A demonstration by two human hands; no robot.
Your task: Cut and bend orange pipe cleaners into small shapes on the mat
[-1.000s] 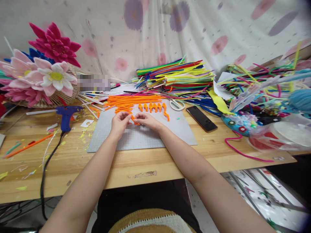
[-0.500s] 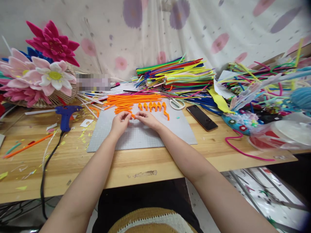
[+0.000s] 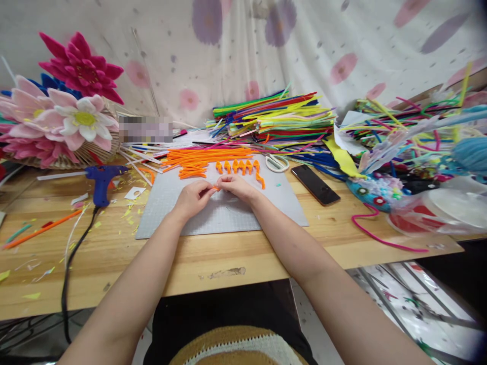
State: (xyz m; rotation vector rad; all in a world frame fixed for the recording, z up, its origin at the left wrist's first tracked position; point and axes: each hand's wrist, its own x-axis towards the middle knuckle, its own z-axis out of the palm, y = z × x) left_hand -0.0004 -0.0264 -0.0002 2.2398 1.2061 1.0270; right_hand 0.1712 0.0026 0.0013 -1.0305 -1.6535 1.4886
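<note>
Between the fingertips of both hands is a short orange pipe cleaner point(image 3: 215, 188), mostly covered by the fingers. My left hand point(image 3: 194, 197) pinches one end, and my right hand point(image 3: 236, 187) pinches the other, close beside it. Both hands are just above a grey cutting mat point(image 3: 220, 218). Behind them lie cut orange pipe cleaners point(image 3: 193, 170) in a short stack and longer orange pipe cleaners point(image 3: 209, 155) in a row. Several twisted orange pieces point(image 3: 236, 166) are lined up behind my right hand.
White-handled scissors point(image 3: 277, 162) and a phone point(image 3: 315, 184) lie to the right. A blue glue gun point(image 3: 101, 185) with a black cord stands on the left, near fabric flowers point(image 3: 83, 119). Bundled colored pipe cleaners point(image 3: 277, 116) fill the back. A plastic-wrapped spool point(image 3: 437, 210) sits far right.
Both hands have moved slightly toward me and to the right with the orange pipe cleaner, away from the short stack. More of that stack now shows.
</note>
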